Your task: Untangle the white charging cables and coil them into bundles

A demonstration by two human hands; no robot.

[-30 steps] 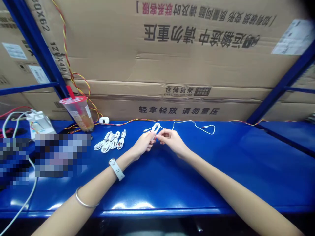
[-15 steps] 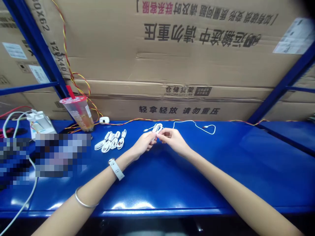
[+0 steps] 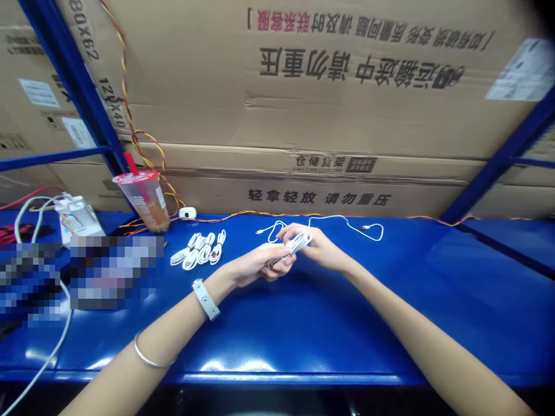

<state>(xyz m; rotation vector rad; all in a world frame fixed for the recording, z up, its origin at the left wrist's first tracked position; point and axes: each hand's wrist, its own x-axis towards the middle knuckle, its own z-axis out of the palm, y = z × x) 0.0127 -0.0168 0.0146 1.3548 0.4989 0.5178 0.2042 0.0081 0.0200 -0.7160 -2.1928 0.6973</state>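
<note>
**Item 1:** a folded white USB cable (image 3: 295, 245), held just above the blue steel workbench (image 3: 355, 323) between both hands. Its long tail lay looped on the bench beyond them, ending in a small plug (image 3: 261, 231). It looked light, soft and probably a little slick, so the folded middle seemed the surest hold; the thin tail would likely flop.

**Item 2:** the left hand (image 3: 264, 263), fingers curled, pressing the lower end of the fold against the thumb.

**Item 3:** the right hand (image 3: 314, 242), pinching the upper end between thumb and fingers.

**Item 4:** a row of coiled white cables (image 3: 199, 250), lying on the bench to the left, apart from the hands.

**Item 5:** a plastic cup with a red straw (image 3: 145, 199), standing beyond the coils.
</note>
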